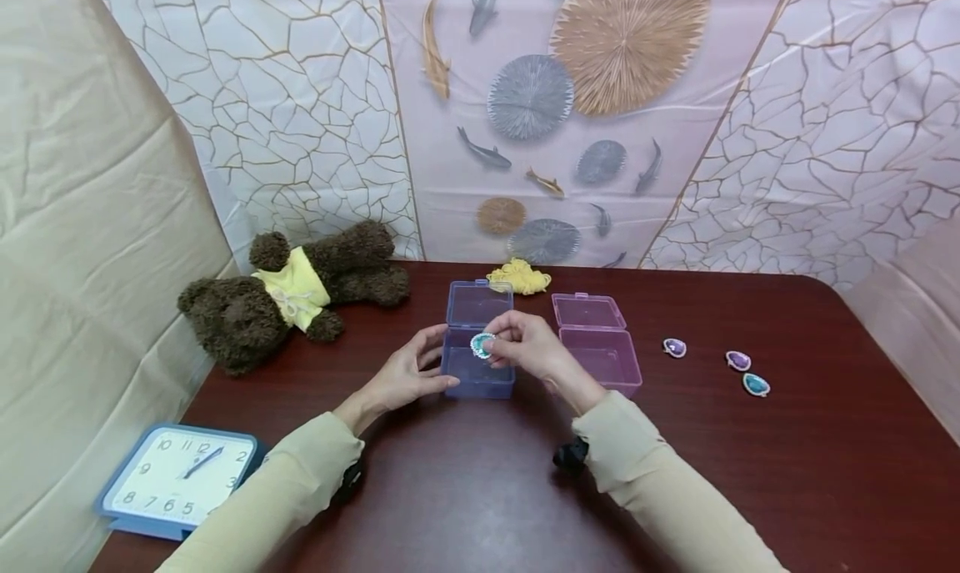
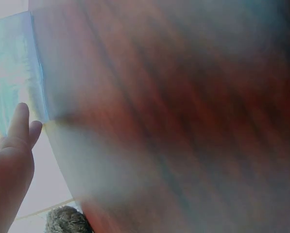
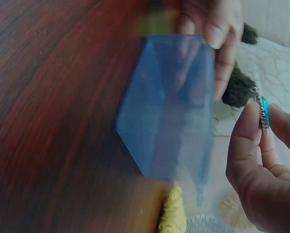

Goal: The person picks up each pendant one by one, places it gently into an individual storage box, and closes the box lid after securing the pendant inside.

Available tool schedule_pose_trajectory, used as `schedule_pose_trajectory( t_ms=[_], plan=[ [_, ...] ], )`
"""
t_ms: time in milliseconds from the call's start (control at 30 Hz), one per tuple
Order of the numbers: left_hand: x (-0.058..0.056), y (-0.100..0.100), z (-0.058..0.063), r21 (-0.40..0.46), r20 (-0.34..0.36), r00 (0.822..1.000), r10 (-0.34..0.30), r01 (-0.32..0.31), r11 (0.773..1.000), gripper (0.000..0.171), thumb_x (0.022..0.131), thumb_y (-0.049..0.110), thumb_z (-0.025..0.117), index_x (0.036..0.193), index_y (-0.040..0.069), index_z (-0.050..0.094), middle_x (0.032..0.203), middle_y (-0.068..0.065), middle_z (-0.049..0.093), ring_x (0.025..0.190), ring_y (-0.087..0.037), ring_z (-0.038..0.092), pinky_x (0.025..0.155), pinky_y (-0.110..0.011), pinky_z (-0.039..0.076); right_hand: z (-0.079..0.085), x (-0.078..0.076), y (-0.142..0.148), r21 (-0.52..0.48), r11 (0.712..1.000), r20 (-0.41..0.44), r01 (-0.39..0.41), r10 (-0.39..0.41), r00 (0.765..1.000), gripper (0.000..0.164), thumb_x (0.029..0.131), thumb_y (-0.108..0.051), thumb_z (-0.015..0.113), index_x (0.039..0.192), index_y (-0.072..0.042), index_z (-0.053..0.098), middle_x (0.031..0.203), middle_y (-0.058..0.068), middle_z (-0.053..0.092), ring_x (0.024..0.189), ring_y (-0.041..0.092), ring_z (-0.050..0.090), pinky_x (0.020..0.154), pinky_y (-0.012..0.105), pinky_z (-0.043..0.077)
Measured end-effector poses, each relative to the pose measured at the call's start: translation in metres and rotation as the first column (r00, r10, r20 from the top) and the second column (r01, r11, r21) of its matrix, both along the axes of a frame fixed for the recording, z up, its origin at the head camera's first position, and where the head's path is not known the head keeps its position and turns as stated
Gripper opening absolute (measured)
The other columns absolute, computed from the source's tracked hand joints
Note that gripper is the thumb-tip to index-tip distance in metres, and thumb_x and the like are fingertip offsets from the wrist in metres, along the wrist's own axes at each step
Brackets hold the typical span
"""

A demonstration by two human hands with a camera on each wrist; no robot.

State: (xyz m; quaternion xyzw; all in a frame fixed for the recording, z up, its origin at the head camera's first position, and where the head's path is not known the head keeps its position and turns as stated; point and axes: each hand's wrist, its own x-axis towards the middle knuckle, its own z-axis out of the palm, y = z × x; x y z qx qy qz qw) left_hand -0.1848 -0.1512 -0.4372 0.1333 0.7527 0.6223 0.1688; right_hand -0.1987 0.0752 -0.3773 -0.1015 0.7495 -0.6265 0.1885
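An open clear-blue plastic box (image 1: 480, 387) stands on the table, its lid (image 1: 480, 304) tipped back. My left hand (image 1: 408, 371) holds the box by its left side, with the thumb at the front corner. Above the box, my right hand (image 1: 531, 348) pinches a teal gem (image 1: 481, 345) with a sparkling pale border between thumb and fingers. The right wrist view shows the held gem (image 3: 264, 114) edge-on, apart from the blue box (image 3: 169, 107). In the left wrist view only part of the left hand (image 2: 13, 155) appears.
An open pink box (image 1: 600, 360) stands right of the blue one. Farther right lie two purple gems (image 1: 674, 348) and another teal gem (image 1: 756, 384). Yellow yarn (image 1: 519, 277) sits behind the boxes. A brown teddy bear (image 1: 240, 323) and a blue-framed clock (image 1: 180, 477) are at the left.
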Motion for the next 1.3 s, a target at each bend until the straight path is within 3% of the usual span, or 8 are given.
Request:
schedule_pose_trajectory(
  t_ms=[200,533,700,867,1100,1300],
  plan=[
    [0.002,0.001,0.002,0.014,0.011,1.0,-0.004,0.003,1.0,0.083,0.086,0.001,0.07,0.153,0.007,0.022,0.158,-0.018,0.026,0.146,-0.036,0.033,0.114,-0.046,0.041,-0.008,-0.005,-0.016,0.106,0.992,-0.062,-0.073,0.08,0.995,0.015,0.091,0.006,0.061,0.103,0.014,0.059,0.074,0.005,0.064,0.061,0.005,0.061,0.065,0.031,0.063],
    [0.002,0.002,0.002,0.02,0.01,1.0,-0.012,0.012,1.0,0.082,0.087,0.0,0.07,0.153,0.006,0.022,0.158,-0.02,0.025,0.146,-0.036,0.032,0.114,-0.046,0.041,-0.016,-0.012,-0.034,0.247,0.957,-0.025,-0.153,0.164,0.986,0.012,0.09,0.007,0.06,0.1,0.012,0.062,0.073,0.006,0.062,0.06,0.008,0.06,0.063,0.027,0.062],
    [0.001,0.002,0.002,0.003,0.012,1.0,-0.014,0.014,1.0,0.082,0.087,0.002,0.07,0.153,0.007,0.021,0.158,-0.021,0.024,0.146,-0.036,0.031,0.113,-0.045,0.042,-0.016,-0.014,-0.038,0.34,0.918,-0.019,-0.205,0.224,0.974,0.009,0.091,0.007,0.059,0.098,0.01,0.063,0.074,0.011,0.065,0.061,0.009,0.06,0.059,0.025,0.06],
    [0.001,0.001,0.004,0.004,-0.001,1.0,-0.021,0.021,1.0,0.082,0.087,0.001,0.069,0.153,0.005,0.021,0.157,-0.022,0.026,0.146,-0.037,0.032,0.113,-0.048,0.041,-0.017,-0.017,-0.04,0.42,0.875,-0.02,-0.239,0.273,0.962,0.008,0.089,0.006,0.061,0.095,0.008,0.065,0.071,0.006,0.064,0.059,0.007,0.055,0.054,0.018,0.051],
    [0.001,0.002,0.004,0.029,-0.003,1.0,-0.021,0.021,0.999,0.081,0.087,-0.004,0.067,0.153,0.003,0.021,0.156,-0.023,0.027,0.145,-0.038,0.034,0.113,-0.047,0.042,-0.021,-0.021,-0.043,0.576,0.786,-0.13,-0.226,0.361,0.923,0.01,0.081,0.005,0.064,0.088,0.003,0.072,0.072,0.004,0.067,0.062,0.004,0.049,0.056,0.012,0.04],
    [0.001,0.002,0.003,0.019,-0.001,1.0,-0.015,0.016,1.0,0.081,0.086,-0.003,0.068,0.153,0.004,0.021,0.156,-0.022,0.027,0.144,-0.038,0.034,0.112,-0.046,0.043,-0.023,-0.02,-0.045,0.616,0.764,-0.145,-0.194,0.352,0.925,0.01,0.079,0.004,0.068,0.085,0.0,0.074,0.074,0.006,0.07,0.063,0.005,0.048,0.056,0.012,0.039]
  ],
)
